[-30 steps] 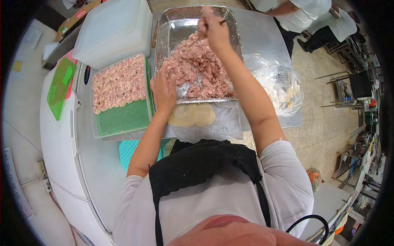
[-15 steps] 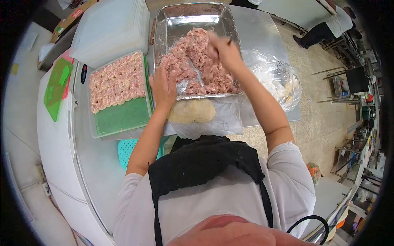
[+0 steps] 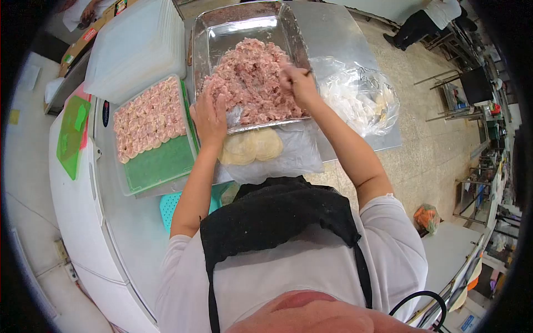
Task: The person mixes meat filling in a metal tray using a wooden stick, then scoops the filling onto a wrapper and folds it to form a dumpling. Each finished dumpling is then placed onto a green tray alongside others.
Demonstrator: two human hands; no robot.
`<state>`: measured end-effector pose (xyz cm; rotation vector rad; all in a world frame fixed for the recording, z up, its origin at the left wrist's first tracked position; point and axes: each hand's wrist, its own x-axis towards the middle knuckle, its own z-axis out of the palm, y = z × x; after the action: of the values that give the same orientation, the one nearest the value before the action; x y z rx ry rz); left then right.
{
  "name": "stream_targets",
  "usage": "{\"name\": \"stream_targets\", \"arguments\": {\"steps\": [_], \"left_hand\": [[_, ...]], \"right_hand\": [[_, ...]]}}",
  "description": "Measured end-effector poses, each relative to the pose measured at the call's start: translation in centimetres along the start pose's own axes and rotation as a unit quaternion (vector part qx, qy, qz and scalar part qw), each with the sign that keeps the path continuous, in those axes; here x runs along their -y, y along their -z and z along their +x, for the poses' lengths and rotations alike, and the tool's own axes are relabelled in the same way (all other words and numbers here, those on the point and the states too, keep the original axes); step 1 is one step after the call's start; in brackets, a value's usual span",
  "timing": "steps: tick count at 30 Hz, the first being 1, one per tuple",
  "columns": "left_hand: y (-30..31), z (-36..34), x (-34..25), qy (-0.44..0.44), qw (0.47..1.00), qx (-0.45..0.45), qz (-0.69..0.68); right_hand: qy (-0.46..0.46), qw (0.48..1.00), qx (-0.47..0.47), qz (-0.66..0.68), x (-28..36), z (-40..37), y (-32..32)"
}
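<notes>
A deep metal tray holds a mound of pinkish ground meat. My left hand grips the tray at its near left corner, fingers over the rim against the meat and thumb outside. At the tray's right side, my right hand is closed around a utensil with a dark handle end; its working end is hidden by the hand and meat. Right below the tray's near edge, round pale dough wrappers lie on a clear plastic bag.
Left of the tray, a green-lined plastic tray carries rows of filled dumplings. Stacked translucent lids stand behind it. A plastic bag sits at right on the metal table. Another person stands at the far right.
My right hand has moved down and slightly left in view, and the meat is spread differently, covering a bare shiny patch. The whole view has shifted a little; my left hand stays at the tray corner.
</notes>
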<state>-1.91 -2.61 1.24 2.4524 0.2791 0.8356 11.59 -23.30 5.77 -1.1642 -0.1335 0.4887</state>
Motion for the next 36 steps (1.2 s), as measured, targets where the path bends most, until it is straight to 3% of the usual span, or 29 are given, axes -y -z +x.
{"name": "stream_targets", "arguments": {"steps": [2, 5, 6, 8, 11, 14, 15, 17, 18, 20, 24, 25, 27, 29, 34, 36], "left_hand": [[0.0, 0.4, -0.1, 0.001, 1.000, -0.001, 0.006], [0.0, 0.2, -0.3, 0.016, 1.000, -0.007, 0.023], [0.1, 0.2, -0.3, 0.022, 1.000, 0.000, 0.013], [0.3, 0.4, -0.4, 0.029, 1.000, 0.006, 0.003], [0.3, 0.3, -0.6, 0.020, 1.000, 0.008, 0.003], [0.6, 0.2, -0.2, 0.014, 1.000, 0.010, 0.000], [0.5, 0.2, -0.2, 0.008, 1.000, 0.007, 0.002], [0.5, 0.5, -0.2, 0.006, 1.000, -0.003, 0.003], [0.6, 0.5, -0.3, 0.011, 1.000, -0.001, -0.003], [0.6, 0.6, -0.2, 0.023, 1.000, -0.002, -0.007], [0.3, 0.5, -0.2, 0.025, 1.000, -0.010, 0.011], [0.2, 0.5, -0.2, 0.025, 1.000, -0.014, 0.009], [0.3, 0.4, -0.2, 0.038, 0.999, 0.006, 0.015], [0.4, 0.5, -0.3, 0.046, 0.998, 0.025, 0.018], [0.5, 0.4, -0.5, 0.020, 1.000, 0.017, 0.007], [0.4, 0.5, -0.2, 0.008, 1.000, 0.009, -0.001]], "right_hand": [[0.052, 0.981, 0.089, -0.164, 0.8, 0.4, -2.0], [0.127, 0.963, 0.033, -0.235, 6.2, 1.8, -5.0], [0.124, 0.964, 0.037, -0.234, 6.0, 3.8, -4.9], [0.210, 0.970, 0.006, -0.119, 5.0, 7.9, -4.3], [0.139, 0.987, -0.062, -0.042, -0.3, 8.2, -1.5], [0.178, 0.979, -0.002, -0.099, -3.7, 6.0, 1.5], [0.178, 0.979, -0.005, -0.102, -3.2, 4.3, 1.7], [0.092, 0.982, 0.015, -0.166, -0.1, 1.5, 0.8], [0.091, 0.981, 0.020, -0.169, 1.3, 1.9, 0.3], [0.005, 0.987, 0.033, -0.160, 4.0, 3.3, -0.9], [0.179, 0.973, 0.034, -0.141, 6.4, 11.0, -1.7], [0.176, 0.974, 0.035, -0.139, 5.7, 12.8, -1.7], [0.220, 0.967, -0.090, -0.089, 3.0, 14.8, -1.2], [0.198, 0.972, -0.115, -0.047, 1.2, 13.9, 0.2], [0.149, 0.988, -0.034, -0.037, -1.4, 3.6, 2.1], [0.184, 0.966, -0.048, -0.174, -1.8, 0.4, 1.7]]}}
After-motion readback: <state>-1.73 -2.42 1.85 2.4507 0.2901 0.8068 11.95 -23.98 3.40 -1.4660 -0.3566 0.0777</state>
